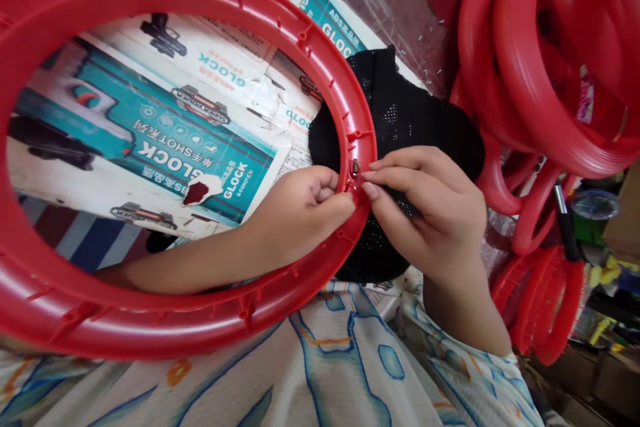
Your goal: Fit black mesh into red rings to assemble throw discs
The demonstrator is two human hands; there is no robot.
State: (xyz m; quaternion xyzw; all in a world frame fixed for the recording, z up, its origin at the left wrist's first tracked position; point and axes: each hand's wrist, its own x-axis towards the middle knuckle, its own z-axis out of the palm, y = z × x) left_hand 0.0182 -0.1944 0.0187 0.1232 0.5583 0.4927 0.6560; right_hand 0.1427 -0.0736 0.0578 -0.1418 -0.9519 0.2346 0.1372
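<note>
One glossy, ribbed ring [200,328] | left hand [313,207] curled round | perforated black fabric [425,113]

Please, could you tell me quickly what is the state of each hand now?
Left hand: closed, holding the red ring.
Right hand: fingertips drawn together at the ring; whether they pinch anything cannot be told.

The printed cardboard [253,153] reads "GLOCK" and "SHOT".

The head-worn camera faces forward and steeply down over a white, blue-patterned cloth garment [320,373]. It sits close above a large, glossy red plastic ring [150,328], cropping its left side.
</note>
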